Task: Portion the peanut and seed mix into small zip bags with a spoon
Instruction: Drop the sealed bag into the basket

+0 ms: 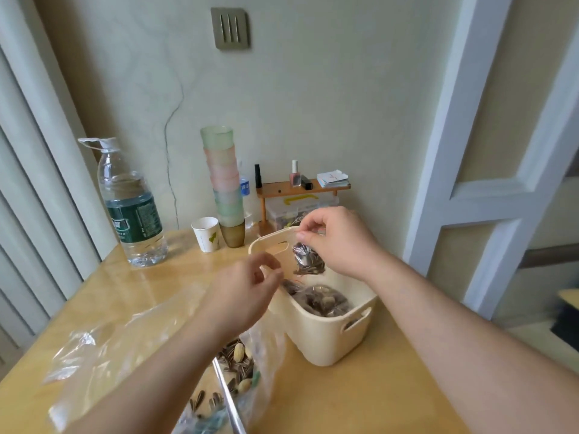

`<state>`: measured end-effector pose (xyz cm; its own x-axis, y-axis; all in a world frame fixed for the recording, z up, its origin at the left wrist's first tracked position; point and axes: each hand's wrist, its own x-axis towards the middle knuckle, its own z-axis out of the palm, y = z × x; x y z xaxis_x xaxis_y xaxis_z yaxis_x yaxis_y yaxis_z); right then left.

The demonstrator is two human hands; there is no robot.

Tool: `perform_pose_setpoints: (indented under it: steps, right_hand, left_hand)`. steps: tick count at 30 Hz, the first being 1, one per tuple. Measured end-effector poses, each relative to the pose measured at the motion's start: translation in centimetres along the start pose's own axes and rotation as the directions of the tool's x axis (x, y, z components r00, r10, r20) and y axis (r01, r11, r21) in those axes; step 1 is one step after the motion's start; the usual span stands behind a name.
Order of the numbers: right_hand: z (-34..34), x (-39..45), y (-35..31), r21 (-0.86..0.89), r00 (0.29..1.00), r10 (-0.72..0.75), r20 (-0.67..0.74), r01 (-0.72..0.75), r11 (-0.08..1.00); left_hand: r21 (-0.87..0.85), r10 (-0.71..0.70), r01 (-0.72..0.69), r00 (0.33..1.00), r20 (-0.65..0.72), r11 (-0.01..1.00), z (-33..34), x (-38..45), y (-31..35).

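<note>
Currently right hand (336, 242) is pinching a filled zip bag (308, 260) over the cream basket (326, 339), left hand (247, 292) hovering loosely curled, empty; an unsealed zip is risking spilled seeds.

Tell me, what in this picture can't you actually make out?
Head view, the only one:
- Spoon: bowl hidden under the left forearm, handle cut by the bottom edge.
- Small zip bag: its top is covered by the right hand.
- Water bottle: label print too small.
- Cream basket: filled bags inside overlap, uncountable.

The table (360, 402) was yellowish wood and pretty crowded: water bottle (131, 211), paper cup (206, 234), stacked cups (224, 183), cream basket (326, 333), mix bag (232, 380), little shelf (300, 189).
</note>
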<state>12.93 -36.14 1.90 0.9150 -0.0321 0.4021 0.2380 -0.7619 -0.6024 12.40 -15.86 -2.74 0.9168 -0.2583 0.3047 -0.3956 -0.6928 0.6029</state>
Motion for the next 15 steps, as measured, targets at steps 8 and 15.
perform_pose_setpoints:
  steps: [8,15]
  right_hand:
    - [6.5,4.5,3.9,-0.505,0.937,0.053,0.346,0.138,0.852]
    - [7.5,3.8,3.2,-0.698,0.78,0.258,0.57,0.294,0.653]
  left_hand:
    - [0.029,0.029,-0.028,0.998,-0.06,0.999,2.8,-0.8,-1.6]
    - [0.0,0.064,-0.065,0.995,-0.077,0.998,2.6,-1.9,-1.5]
